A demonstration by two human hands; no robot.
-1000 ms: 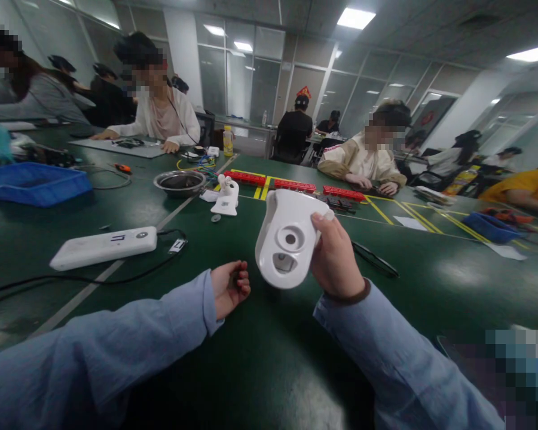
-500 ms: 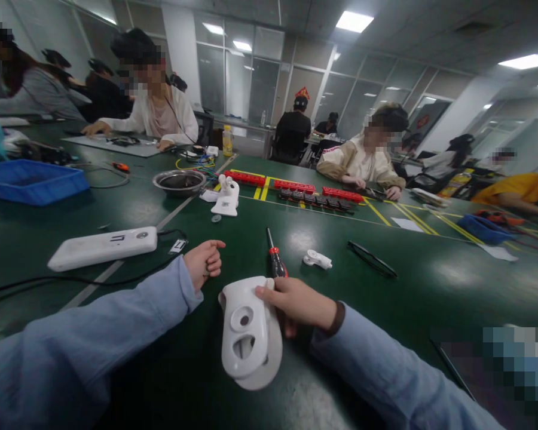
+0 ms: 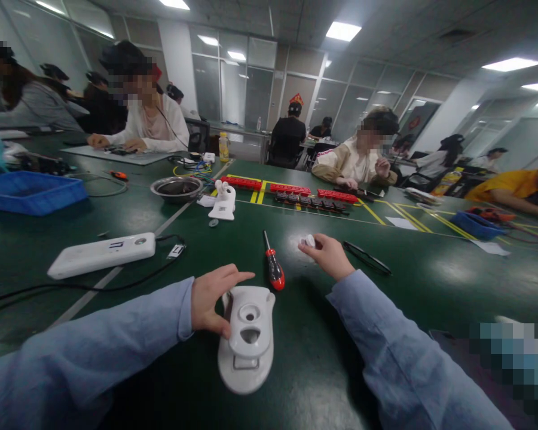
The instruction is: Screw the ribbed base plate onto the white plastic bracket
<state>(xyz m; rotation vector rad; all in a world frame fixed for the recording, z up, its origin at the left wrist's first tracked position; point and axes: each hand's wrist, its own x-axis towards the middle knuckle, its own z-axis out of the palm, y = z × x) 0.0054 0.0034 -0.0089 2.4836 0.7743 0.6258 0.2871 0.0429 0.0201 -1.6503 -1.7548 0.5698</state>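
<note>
A white plastic housing (image 3: 250,346) with a round hole and a wider opening lies flat in front of me. At its left edge is my left hand (image 3: 213,298), fingers apart, index finger stretched over its far end and thumb at its side. My right hand (image 3: 334,255) pinches a small white plastic part (image 3: 308,240), mostly covered by the fingers. Between the hands, past the housing, lies a red and black screwdriver (image 3: 275,269), its tip pointing away. Right of my right hand is a pair of black tweezers (image 3: 367,258).
A white power strip (image 3: 103,254) with a black cable lies left. Farther off are a white bracket-like part (image 3: 223,202), a metal bowl (image 3: 177,196), a blue tray (image 3: 31,206) and red strips (image 3: 289,190). Co-workers sit across the table (image 3: 197,245).
My right hand has let go of the housing and moved forward to take the small white part. The housing now lies flatter and straighter, and my left hand has come to its left edge.
</note>
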